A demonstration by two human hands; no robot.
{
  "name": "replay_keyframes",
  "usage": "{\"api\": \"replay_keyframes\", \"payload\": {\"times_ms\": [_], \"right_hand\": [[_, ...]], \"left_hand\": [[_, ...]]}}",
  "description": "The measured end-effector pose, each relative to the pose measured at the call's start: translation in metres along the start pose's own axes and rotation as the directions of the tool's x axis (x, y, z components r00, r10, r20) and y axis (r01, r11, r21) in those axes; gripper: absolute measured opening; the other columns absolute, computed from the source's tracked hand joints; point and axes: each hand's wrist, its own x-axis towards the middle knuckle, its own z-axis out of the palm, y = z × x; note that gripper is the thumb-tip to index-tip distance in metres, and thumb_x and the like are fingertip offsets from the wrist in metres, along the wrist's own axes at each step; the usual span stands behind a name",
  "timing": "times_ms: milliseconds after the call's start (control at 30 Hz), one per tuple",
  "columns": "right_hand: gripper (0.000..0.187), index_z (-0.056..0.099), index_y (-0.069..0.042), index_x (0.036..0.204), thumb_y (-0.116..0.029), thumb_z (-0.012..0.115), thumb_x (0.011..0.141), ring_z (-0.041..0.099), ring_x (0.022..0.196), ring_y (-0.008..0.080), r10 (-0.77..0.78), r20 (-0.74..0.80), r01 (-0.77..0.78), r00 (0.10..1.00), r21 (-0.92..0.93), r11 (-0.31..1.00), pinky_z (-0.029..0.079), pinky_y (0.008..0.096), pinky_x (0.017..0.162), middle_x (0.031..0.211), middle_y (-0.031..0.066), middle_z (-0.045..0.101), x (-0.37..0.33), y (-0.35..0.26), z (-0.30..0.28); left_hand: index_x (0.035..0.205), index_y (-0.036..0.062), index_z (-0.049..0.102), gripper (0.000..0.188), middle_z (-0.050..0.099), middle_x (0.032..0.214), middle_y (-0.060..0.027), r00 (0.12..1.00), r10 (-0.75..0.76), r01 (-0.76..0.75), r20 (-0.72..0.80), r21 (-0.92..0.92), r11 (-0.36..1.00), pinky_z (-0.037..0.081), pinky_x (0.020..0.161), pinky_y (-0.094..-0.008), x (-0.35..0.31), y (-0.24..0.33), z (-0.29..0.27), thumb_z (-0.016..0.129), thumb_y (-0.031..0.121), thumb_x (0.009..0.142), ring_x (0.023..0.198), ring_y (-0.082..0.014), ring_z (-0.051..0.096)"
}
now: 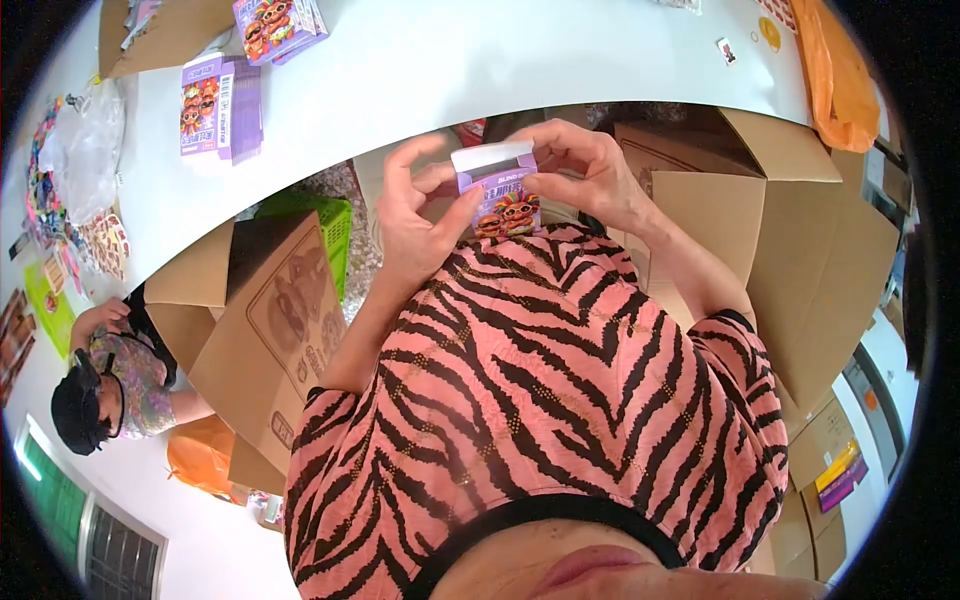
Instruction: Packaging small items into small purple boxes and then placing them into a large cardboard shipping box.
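A small purple carton (507,205) is gripped between the left hand (420,222) and right hand (588,172), its white top flap (492,157) raised.
Its front left is pressed by the left thumb; its upper right is pinched by right thumb and fingers. Pale lettering and cartoon characters are printed on its front. Beyond, purple cartons (221,110) are stacked on the white table (480,60).

I've got one small purple cardboard box (507,214) between my fingers (458,216), two piles of purple printed cartons (200,115) (270,28) on one white table (560,60), two orange plastic bags (840,85) (203,458), one bright green plastic crate (338,243) and one other person (135,385). Can't pin down the brown cardboard boxes (262,335), tbh.
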Motion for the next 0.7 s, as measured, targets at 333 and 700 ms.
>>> {"api": "replay_keyframes", "payload": {"times_ms": [333,700], "right_hand": [[0.020,0.064,0.000,0.105,0.000,0.061,0.085,0.061,0.098,0.0138,-0.229,0.058,0.234,0.972,-0.118,0.965,0.049,0.0280,0.088,0.108,0.0089,0.064,0.002,-0.002,-0.001],[0.015,0.065,0.000,0.101,-0.005,0.060,0.089,0.060,0.085,0.0066,0.017,0.065,-0.014,0.998,-0.043,0.999,0.049,0.0214,0.078,0.092,0.0034,0.067,0.003,-0.025,-0.009]], "left_hand": [[0.106,-0.0025,0.061,0.027,0.067,0.100,-0.0109,0.957,0.180,-0.243,0.227,0.291,0.925,0.053,0.080,-0.0275,0.008,-0.007,-0.018,0.069,0.003,0.081,0.088,-0.0149,0.065],[0.097,-0.0023,0.061,0.013,0.064,0.085,-0.0039,0.943,-0.023,-0.033,0.331,0.164,0.986,0.047,0.069,-0.0203,0.026,0.019,-0.016,0.062,0.008,0.089,0.078,-0.0059,0.058]]}}
